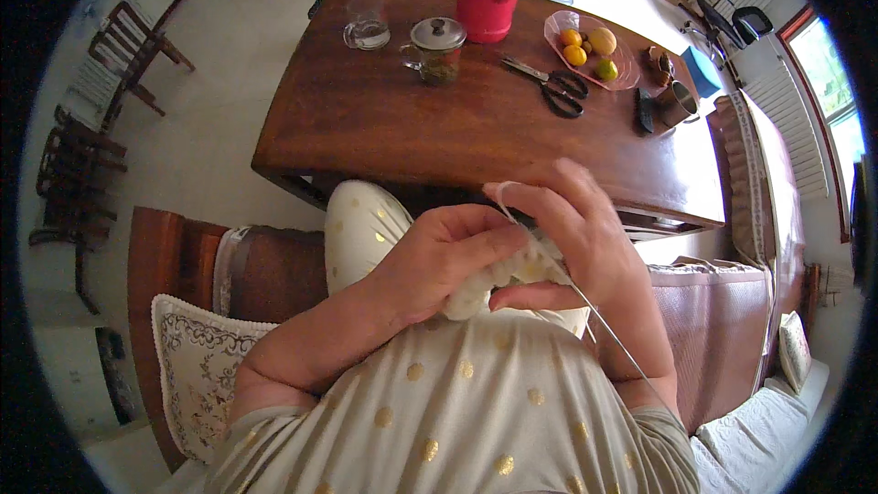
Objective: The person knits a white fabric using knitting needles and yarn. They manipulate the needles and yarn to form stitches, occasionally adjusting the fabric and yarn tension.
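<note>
My left hand (453, 254) pinches the upper edge of a piece of white knitting (473, 295) above my lap. White yarn (504, 202) loops over a raised finger of my right hand (576, 233), whose other fingers are spread and slightly blurred. The right thumb reaches under the knitting from the right. A thin, straight knitting needle (617, 339) slants from the work down across my right forearm. My fingers hide the needle's tip and part of the stitches.
On the wooden table (384, 130) ahead stand a glass mug (367, 34), a lidded glass teacup (435, 51), a red flask (490, 0), black-handled scissors (562, 89), a fruit tray (624, 75) and a metal cup (675, 106). A patterned cushion (199, 377) lies at my left.
</note>
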Demonstrator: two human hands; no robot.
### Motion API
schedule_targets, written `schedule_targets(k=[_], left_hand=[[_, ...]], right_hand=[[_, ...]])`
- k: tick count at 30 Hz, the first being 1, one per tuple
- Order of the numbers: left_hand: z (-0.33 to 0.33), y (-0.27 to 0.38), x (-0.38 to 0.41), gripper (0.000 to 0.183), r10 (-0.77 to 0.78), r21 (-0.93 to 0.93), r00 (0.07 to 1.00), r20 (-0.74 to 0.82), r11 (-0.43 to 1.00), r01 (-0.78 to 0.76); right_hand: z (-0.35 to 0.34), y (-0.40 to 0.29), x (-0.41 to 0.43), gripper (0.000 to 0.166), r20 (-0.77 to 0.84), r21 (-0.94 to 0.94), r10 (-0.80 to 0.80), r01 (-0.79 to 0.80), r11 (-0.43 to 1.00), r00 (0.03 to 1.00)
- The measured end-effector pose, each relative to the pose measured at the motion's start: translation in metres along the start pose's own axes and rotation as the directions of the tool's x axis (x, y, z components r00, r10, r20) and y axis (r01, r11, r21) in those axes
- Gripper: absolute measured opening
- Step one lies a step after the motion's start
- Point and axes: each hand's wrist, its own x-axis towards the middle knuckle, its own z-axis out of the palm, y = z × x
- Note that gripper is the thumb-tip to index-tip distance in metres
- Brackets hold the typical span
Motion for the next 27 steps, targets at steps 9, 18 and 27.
schedule_targets(k=[9,18,27], left_hand=[[-0.011,0.014,-0.003,0.015,-0.049,-0.111,0.998,-0.051,0.993,0.043],[-0.017,0.013,-0.001,0.014,0.008,-0.087,1.0,-0.016,0.996,-0.01],[-0.006,0.002,0.0,0.016,-0.025,-0.016,0.999,-0.036,1.0,0.024]], right_hand=[[0.004,0.016,-0.038,0.025,-0.073,0.275,0.184,-0.158,0.948,0.98],[-0.004,0.02,-0.042,0.025,0.019,0.398,0.177,-0.17,0.902,0.984],[0.006,0.0,-0.03,0.025,-0.192,-0.158,0.084,-0.115,0.981,0.978]])
